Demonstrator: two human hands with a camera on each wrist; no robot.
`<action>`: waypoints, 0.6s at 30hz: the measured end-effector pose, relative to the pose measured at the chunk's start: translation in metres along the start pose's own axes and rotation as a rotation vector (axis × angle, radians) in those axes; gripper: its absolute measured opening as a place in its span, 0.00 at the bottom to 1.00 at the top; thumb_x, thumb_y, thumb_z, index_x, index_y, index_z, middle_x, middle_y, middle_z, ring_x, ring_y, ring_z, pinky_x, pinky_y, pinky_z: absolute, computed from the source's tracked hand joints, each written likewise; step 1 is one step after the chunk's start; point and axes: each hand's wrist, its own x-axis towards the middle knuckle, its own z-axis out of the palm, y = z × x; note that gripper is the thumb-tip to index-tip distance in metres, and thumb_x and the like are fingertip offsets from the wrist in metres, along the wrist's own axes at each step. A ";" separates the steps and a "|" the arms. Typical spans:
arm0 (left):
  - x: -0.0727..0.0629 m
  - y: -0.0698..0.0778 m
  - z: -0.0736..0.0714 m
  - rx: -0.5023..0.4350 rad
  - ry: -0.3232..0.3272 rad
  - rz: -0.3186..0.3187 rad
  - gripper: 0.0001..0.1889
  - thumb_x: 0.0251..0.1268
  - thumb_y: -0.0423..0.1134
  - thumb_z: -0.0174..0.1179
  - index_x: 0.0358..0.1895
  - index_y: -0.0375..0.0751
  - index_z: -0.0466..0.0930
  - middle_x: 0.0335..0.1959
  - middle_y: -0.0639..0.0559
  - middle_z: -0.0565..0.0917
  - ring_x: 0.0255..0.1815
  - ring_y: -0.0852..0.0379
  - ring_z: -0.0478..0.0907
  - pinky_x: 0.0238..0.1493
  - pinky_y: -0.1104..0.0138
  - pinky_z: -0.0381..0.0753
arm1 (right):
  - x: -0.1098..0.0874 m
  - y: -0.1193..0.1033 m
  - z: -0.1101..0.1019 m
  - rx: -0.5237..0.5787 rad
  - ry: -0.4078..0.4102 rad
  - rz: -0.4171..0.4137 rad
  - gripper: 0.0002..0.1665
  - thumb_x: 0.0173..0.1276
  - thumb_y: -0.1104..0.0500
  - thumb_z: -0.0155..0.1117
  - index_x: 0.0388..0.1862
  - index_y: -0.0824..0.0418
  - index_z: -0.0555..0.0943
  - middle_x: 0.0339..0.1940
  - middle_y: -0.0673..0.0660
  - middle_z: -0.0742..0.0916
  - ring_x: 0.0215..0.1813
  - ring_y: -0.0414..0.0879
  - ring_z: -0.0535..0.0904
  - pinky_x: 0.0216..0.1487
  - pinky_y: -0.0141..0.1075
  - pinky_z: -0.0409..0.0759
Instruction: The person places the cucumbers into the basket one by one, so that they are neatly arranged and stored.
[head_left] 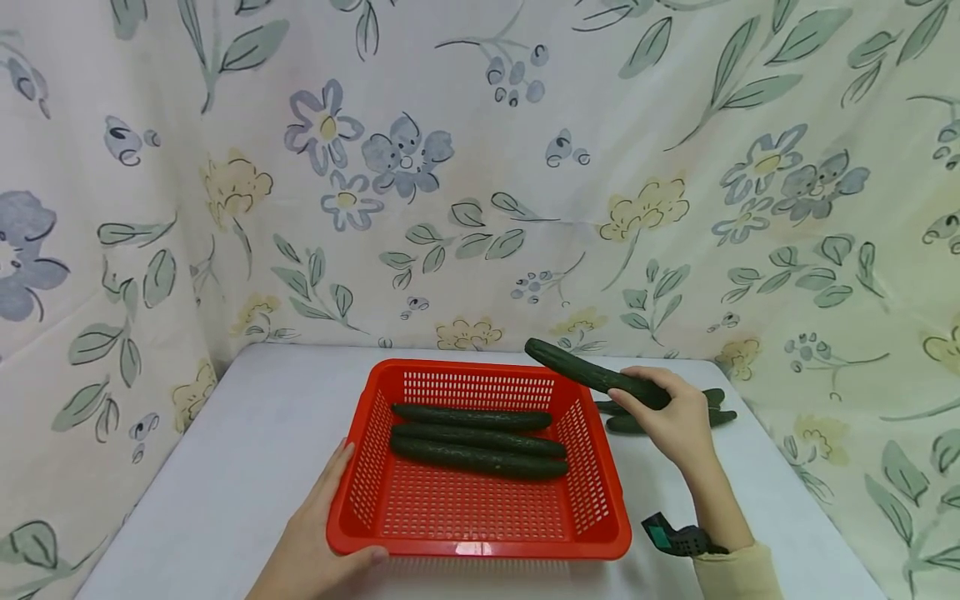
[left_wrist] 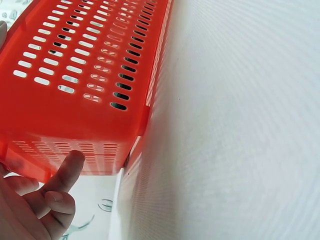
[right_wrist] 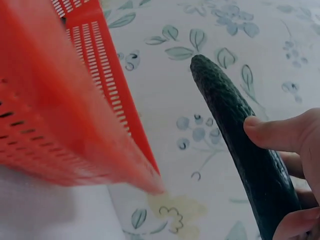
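Observation:
A red plastic basket (head_left: 480, 548) with slotted walls stands on the white table. Three dark green cucumbers (head_left: 480, 458) lie side by side across its floor, towards the back. At the front left corner my left hand (head_left: 309, 537) holds the basket, thumb along the front and fingers along the left side; the left wrist view shows those fingers (left_wrist: 65, 172) near the slotted wall. My right hand (head_left: 678, 421) grips another cucumber (head_left: 573, 365) by one end. Raised off the table, this cucumber slants over the basket's back right corner, as the right wrist view also shows.
More cucumbers (head_left: 723, 417) lie on the table right of the basket, partly hidden behind my right hand. Floral cloth (head_left: 465, 208) hangs behind the table (head_left: 225, 467) and along both sides. A dark band (head_left: 682, 540) circles my right wrist.

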 end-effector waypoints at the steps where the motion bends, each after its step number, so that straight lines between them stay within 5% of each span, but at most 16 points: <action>1: 0.000 0.000 0.000 0.000 0.000 0.003 0.72 0.42 0.66 0.82 0.88 0.64 0.40 0.89 0.52 0.49 0.75 0.41 0.69 0.52 0.56 0.91 | 0.002 -0.002 0.001 0.000 -0.003 -0.010 0.21 0.62 0.55 0.84 0.53 0.57 0.90 0.52 0.59 0.91 0.46 0.38 0.83 0.42 0.14 0.76; 5: -0.001 0.000 -0.001 0.000 -0.003 0.007 0.72 0.42 0.66 0.82 0.88 0.64 0.39 0.89 0.52 0.48 0.75 0.41 0.68 0.52 0.56 0.91 | 0.010 -0.014 0.005 -0.002 -0.018 -0.042 0.21 0.61 0.56 0.84 0.53 0.58 0.90 0.52 0.59 0.91 0.50 0.51 0.86 0.45 0.20 0.79; 12: -0.001 0.000 -0.001 0.003 -0.007 -0.001 0.72 0.41 0.66 0.82 0.88 0.64 0.39 0.89 0.51 0.48 0.76 0.40 0.67 0.53 0.55 0.91 | 0.020 -0.036 0.017 0.038 -0.040 -0.095 0.21 0.61 0.57 0.85 0.51 0.59 0.90 0.52 0.61 0.91 0.57 0.60 0.86 0.58 0.61 0.83; 18: -0.001 0.001 -0.001 0.007 -0.004 -0.004 0.72 0.42 0.67 0.82 0.88 0.64 0.39 0.89 0.51 0.48 0.77 0.39 0.66 0.54 0.54 0.90 | 0.025 -0.056 0.031 0.081 -0.075 -0.138 0.21 0.60 0.56 0.85 0.52 0.59 0.91 0.51 0.60 0.91 0.58 0.60 0.85 0.60 0.62 0.82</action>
